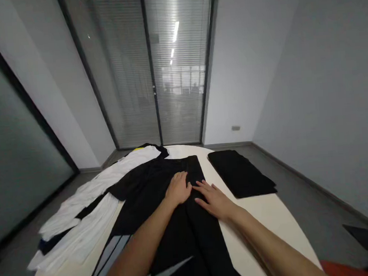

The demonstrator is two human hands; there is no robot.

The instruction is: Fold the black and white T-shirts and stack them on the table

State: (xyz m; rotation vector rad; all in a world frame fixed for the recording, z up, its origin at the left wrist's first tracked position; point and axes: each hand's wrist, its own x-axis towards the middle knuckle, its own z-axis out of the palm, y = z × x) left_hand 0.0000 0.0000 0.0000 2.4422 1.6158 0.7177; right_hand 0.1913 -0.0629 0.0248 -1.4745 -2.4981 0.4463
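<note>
A black garment with grey panels [179, 236] lies spread along the table and runs off toward me at the bottom of the view. I cannot tell for sure what kind of garment it is. My left hand [178, 188] rests palm down on its upper middle, with fingers stretched forward. Just right of it, my right hand [215, 201] lies on the garment's right side, fingers spread. The thumb of the left hand nearly meets the fingertips of the right. Neither hand grips anything, and my forearms cover parts of the cloth.
White and dark clothes [90, 205] lie in a loose heap along the left edge of the light table [266, 216]. A folded black garment [240, 174] lies at the right edge. Beyond the table stands a glass partition with blinds [182, 112].
</note>
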